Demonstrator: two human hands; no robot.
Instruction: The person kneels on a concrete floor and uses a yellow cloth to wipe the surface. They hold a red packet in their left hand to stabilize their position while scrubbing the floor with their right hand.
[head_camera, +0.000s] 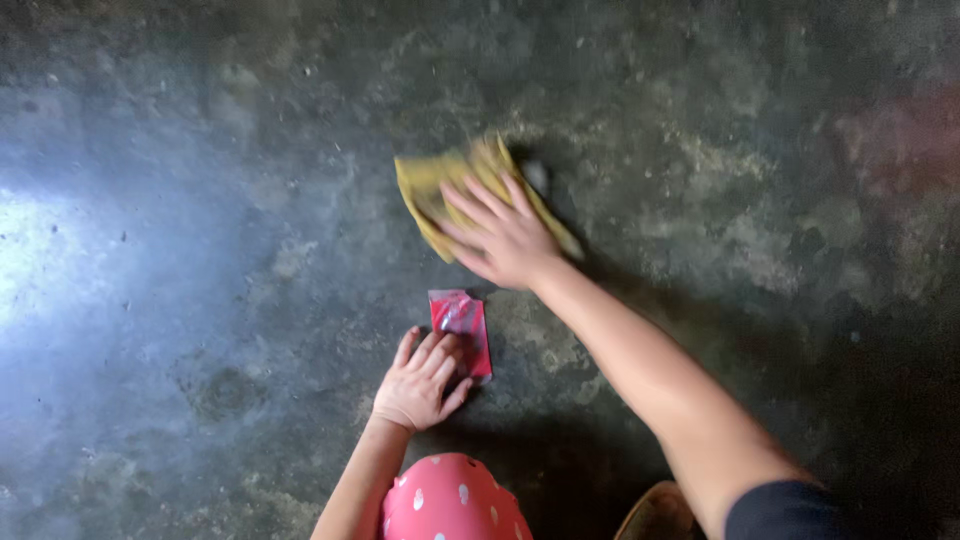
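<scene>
Right hand (505, 240): fingers (478, 200) spread flat, pressing a yellow cloth (430, 185) onto the concrete floor (200, 250), mid-floor. Left hand (420, 380): fingers relaxed, touching a red packet (460, 320). Likely risk: the wiping arm knocks the packet away.

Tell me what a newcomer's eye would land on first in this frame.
The yellow cloth stands out most, pressed flat against the dark, mottled concrete floor by the right hand near the picture's middle. Just below it, the left hand rests on a small red packet lying on the floor. At the bottom edge sits a rounded pink thing with white dots.
</scene>
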